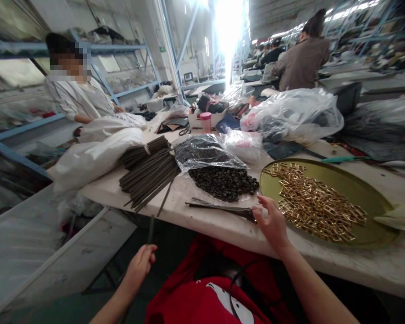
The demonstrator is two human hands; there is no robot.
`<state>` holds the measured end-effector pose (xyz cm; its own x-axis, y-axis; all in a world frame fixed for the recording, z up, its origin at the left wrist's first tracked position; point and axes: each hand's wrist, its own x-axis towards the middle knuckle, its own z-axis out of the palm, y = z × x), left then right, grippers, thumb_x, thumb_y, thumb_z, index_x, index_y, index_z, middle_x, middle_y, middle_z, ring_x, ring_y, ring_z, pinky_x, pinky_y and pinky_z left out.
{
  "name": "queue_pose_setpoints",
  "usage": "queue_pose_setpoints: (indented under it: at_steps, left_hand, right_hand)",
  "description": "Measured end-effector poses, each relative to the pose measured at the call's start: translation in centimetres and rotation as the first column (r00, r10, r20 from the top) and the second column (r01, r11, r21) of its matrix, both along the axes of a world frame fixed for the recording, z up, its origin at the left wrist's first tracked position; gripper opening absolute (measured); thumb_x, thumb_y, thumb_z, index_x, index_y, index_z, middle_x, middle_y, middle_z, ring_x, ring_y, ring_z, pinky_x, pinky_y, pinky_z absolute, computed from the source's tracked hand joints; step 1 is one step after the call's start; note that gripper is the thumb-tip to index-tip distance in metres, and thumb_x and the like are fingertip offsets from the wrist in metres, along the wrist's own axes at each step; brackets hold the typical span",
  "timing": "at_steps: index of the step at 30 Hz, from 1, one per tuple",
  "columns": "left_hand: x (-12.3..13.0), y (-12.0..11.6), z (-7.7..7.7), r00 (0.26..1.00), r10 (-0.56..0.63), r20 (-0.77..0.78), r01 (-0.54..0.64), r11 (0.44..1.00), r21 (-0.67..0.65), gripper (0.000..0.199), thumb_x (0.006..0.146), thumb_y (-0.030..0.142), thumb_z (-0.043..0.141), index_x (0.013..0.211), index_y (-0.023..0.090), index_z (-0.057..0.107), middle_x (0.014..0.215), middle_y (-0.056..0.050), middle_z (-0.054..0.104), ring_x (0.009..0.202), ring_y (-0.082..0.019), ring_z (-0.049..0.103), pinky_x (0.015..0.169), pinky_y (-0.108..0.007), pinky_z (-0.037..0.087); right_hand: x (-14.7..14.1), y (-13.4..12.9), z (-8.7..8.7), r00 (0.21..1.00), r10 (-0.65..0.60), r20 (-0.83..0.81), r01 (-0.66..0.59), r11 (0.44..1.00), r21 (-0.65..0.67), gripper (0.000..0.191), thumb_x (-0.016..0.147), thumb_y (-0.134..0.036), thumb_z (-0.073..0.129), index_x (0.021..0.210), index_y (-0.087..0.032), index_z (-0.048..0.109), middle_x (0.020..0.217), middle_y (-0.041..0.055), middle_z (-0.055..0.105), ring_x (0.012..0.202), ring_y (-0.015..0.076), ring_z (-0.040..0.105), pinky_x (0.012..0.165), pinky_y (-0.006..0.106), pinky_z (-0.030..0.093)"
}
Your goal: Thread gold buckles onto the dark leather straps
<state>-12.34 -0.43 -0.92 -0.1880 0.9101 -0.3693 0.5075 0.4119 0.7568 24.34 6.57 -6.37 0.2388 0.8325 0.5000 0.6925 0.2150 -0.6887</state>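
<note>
My left hand [140,264], in front of the table edge, is closed round a thin dark strap [151,230] that points upward. My right hand [272,225] is at the table's front edge, its fingers apart and partly curled, beside the ends of a small bundle of dark straps [219,206]. Something small and brownish shows at those ends; I cannot make out what. To the right of that hand, gold-coloured rectangular buckles [319,202] lie heaped on a round olive-gold tray [367,184]. A larger pile of dark straps [151,173] lies at the left.
Small black rings [222,183] spill from a clear plastic bag [209,150]. Behind are a pink-lidded jar [205,121], scissors [184,131] and a big clear bag [293,112]. A white sack [94,157] lies at the left, near a co-worker [81,94]. Another person [302,58] is farther back.
</note>
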Motion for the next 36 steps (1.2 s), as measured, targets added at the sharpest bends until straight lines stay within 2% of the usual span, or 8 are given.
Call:
queue_pose_setpoints:
  at_steps: [2, 4, 8, 19, 25, 27, 32, 36]
  left_hand:
    - [3.1, 1.3, 0.8, 0.946, -0.237, 0.221, 0.243, 0.97, 0.002, 0.037, 0.086, 0.045, 0.038, 0.085, 0.013, 0.055, 0.055, 0.005, 0.047, 0.041, -0.005, 0.04, 0.04, -0.019, 0.031]
    - [6.9, 2.6, 2.3, 0.765, -0.452, 0.459, 0.518, 0.855, -0.021, 0.038, 0.084, 0.047, 0.04, 0.08, 0.012, 0.056, 0.052, 0.005, 0.047, 0.04, -0.005, 0.039, 0.039, -0.018, 0.027]
    - [12.4, 4.1, 4.4, 0.548, -0.45, 0.705, 0.695, 0.714, -0.084, 0.034, 0.082, 0.042, 0.042, 0.077, 0.011, 0.056, 0.047, 0.005, 0.043, 0.036, -0.004, 0.031, 0.037, -0.018, 0.02]
    - [12.5, 5.5, 2.4, 0.498, -0.282, 0.82, 0.698, 0.692, -0.186, 0.027, 0.082, 0.032, 0.039, 0.079, 0.011, 0.056, 0.042, 0.006, 0.042, 0.032, -0.004, 0.028, 0.035, -0.019, 0.016]
    - [14.0, 6.5, 2.6, 0.488, -0.331, 0.808, 0.672, 0.732, -0.106, 0.017, 0.078, 0.023, 0.045, 0.093, 0.014, 0.047, 0.053, 0.007, 0.048, 0.034, -0.003, 0.034, 0.035, -0.017, 0.021]
    - [14.6, 6.9, 2.9, 0.467, -0.323, 0.823, 0.667, 0.74, -0.088, 0.018, 0.077, 0.022, 0.045, 0.093, 0.015, 0.046, 0.055, 0.007, 0.049, 0.034, -0.002, 0.032, 0.034, -0.016, 0.019]
    - [15.0, 6.8, 2.9, 0.393, -0.248, 0.885, 0.659, 0.748, -0.083, 0.023, 0.074, 0.028, 0.053, 0.092, 0.016, 0.044, 0.054, 0.008, 0.047, 0.032, -0.001, 0.025, 0.033, -0.016, 0.015]
    - [14.9, 6.2, 3.0, 0.388, -0.255, 0.886, 0.648, 0.759, -0.065, 0.02, 0.074, 0.027, 0.053, 0.089, 0.017, 0.043, 0.053, 0.008, 0.047, 0.031, -0.001, 0.024, 0.033, -0.016, 0.015]
  right_hand:
    - [-0.8, -0.9, 1.1, 0.998, -0.016, -0.058, 0.017, 1.0, 0.015, 0.036, 0.08, -0.039, 0.048, 0.107, -0.016, 0.054, 0.097, 0.0104, 0.057, 0.088, 0.023, 0.054, 0.081, 0.04, 0.043]
    - [-2.1, -2.0, 2.7, 0.979, 0.052, -0.197, -0.069, 0.994, -0.081, 0.037, 0.083, -0.041, 0.044, 0.108, -0.017, 0.054, 0.08, 0.005, 0.056, 0.072, 0.0186, 0.053, 0.07, 0.035, 0.044]
    - [-4.7, -3.7, 6.0, 0.767, 0.152, -0.623, -0.357, 0.908, -0.218, 0.043, 0.088, -0.046, 0.03, 0.107, -0.016, 0.054, 0.059, -0.0023, 0.045, 0.05, 0.012, 0.042, 0.048, 0.025, 0.036]
    - [-5.9, -2.7, 5.3, 0.593, -0.011, -0.805, -0.409, 0.858, -0.312, 0.029, 0.084, -0.04, 0.046, 0.102, -0.019, 0.056, 0.059, -0.0055, 0.041, 0.047, 0.0082, 0.033, 0.044, 0.022, 0.027]
    - [-6.7, -2.3, 5.5, 0.629, -0.04, -0.777, -0.396, 0.843, -0.364, 0.029, 0.083, -0.04, 0.048, 0.1, -0.018, 0.057, 0.054, -0.0064, 0.04, 0.046, 0.008, 0.034, 0.043, 0.02, 0.027]
    - [-6.9, -2.2, 5.8, 0.545, -0.06, -0.836, -0.433, 0.835, -0.341, 0.028, 0.082, -0.039, 0.051, 0.1, -0.018, 0.058, 0.052, -0.0071, 0.038, 0.045, 0.007, 0.032, 0.042, 0.019, 0.026]
    - [-7.6, -2.6, 6.0, 0.104, -0.212, -0.972, -0.597, 0.768, -0.232, 0.03, 0.073, -0.031, 0.062, 0.1, -0.018, 0.059, 0.049, -0.0094, 0.033, 0.04, 0.0041, 0.025, 0.038, 0.015, 0.024]
    - [-8.0, -3.2, 5.6, -0.025, -0.292, -0.956, -0.632, 0.745, -0.211, 0.031, 0.072, -0.029, 0.063, 0.101, -0.019, 0.06, 0.045, -0.0101, 0.032, 0.038, 0.0046, 0.025, 0.037, 0.015, 0.027]
